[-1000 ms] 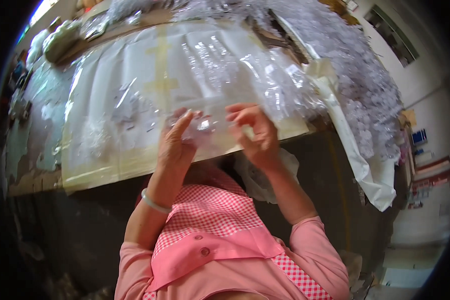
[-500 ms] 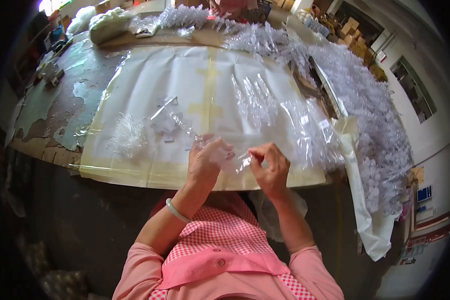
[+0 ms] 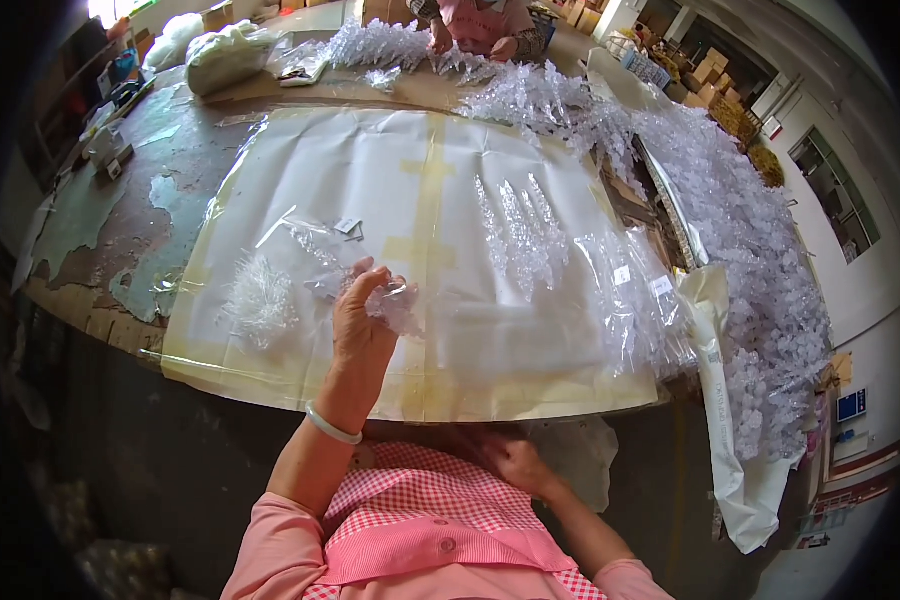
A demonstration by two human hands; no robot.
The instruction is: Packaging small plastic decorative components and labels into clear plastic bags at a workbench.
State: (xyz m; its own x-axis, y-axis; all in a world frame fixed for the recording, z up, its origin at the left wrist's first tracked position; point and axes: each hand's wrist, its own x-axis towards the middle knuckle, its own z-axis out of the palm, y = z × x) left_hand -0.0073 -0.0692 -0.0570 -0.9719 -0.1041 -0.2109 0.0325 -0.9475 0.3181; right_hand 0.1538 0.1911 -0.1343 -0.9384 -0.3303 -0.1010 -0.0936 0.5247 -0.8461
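My left hand (image 3: 358, 310) is closed around a clear, glittery plastic sprig (image 3: 398, 308) with petal-like pieces, held above the white-covered table (image 3: 360, 160). My right hand (image 3: 513, 460) is low by my apron, at the table's near edge; its fingers are blurred and partly hidden. Left of my left hand lies a heap of thin white strands (image 3: 258, 302). Small white tags (image 3: 349, 229) rest on the sheet beyond that hand. Several clear sprigs (image 3: 525, 235) lie side by side to the right, next to clear plastic bags (image 3: 635, 300) with white labels.
A large mass of clear, frosted garland (image 3: 740, 250) runs along the right side and across the back. At the far side are a co-worker's hands (image 3: 505, 48). Bulging plastic bags (image 3: 225, 60) stand at the back left. A white sheet (image 3: 725, 430) hangs at the right.
My right hand has left the sprig and dropped toward my apron. My left hand has moved left with the sprig in it. The co-worker's hands show more fully.
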